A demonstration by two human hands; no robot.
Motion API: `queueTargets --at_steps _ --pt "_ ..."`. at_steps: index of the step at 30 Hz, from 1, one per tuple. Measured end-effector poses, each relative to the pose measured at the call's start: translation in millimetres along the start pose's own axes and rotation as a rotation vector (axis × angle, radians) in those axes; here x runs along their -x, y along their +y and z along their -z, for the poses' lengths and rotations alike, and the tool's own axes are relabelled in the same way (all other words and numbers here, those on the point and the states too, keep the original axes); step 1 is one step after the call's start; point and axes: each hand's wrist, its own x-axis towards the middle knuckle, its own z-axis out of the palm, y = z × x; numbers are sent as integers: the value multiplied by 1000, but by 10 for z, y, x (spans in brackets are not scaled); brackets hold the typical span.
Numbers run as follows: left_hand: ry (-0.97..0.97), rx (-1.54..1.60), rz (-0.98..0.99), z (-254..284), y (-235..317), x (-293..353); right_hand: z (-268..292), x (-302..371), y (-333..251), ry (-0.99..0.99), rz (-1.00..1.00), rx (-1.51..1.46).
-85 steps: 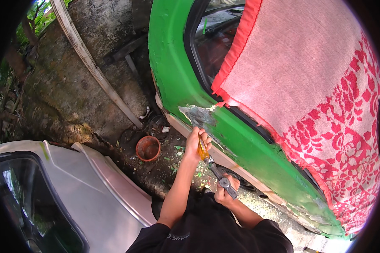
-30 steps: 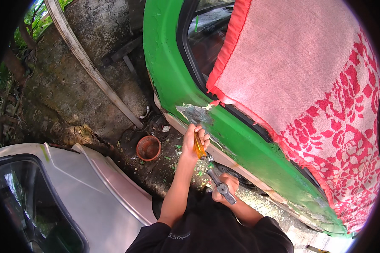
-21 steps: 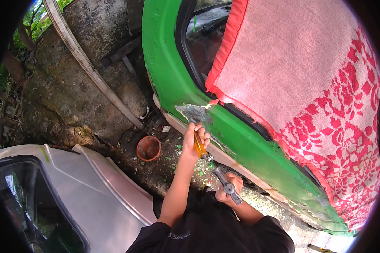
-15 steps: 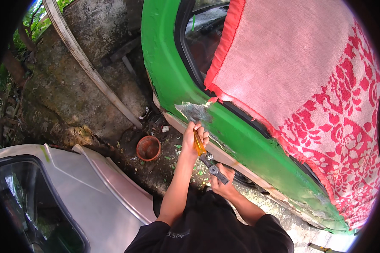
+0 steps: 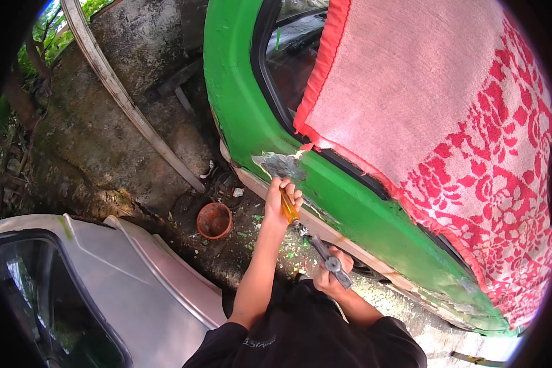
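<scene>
My left hand (image 5: 278, 205) is closed around the amber handle of a screwdriver (image 5: 289, 210). Its blade is hidden by my fingers, beside a bare grey patch (image 5: 281, 164) in the green paint of a car body (image 5: 239, 116). My right hand (image 5: 334, 276) grips a hammer (image 5: 332, 262), whose dark metal head faces the butt end of the screwdriver handle with a small gap between them. The hammer's handle is mostly hidden under its head and my fingers.
A pink and red floral cloth (image 5: 405, 92) covers the car's roof and part of its windows. Left of me stands a silver car (image 5: 135, 276). A reddish-brown pot (image 5: 214, 221) sits on the littered ground, near a long curved strip (image 5: 122, 92) leaning over a stained concrete surface.
My right hand and the hammer have moved to the right and down, away from the screwdriver's butt end. My left hand keeps the screwdriver in nearly the same place.
</scene>
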Motion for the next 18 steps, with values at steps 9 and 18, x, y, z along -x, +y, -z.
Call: queueTargets --at_steps 9,18 --pt "34 99 6 123 68 -105 -34 143 91 -224 -384 125" --pt "-8 0 56 37 -24 87 19 123 51 -203 -406 109"
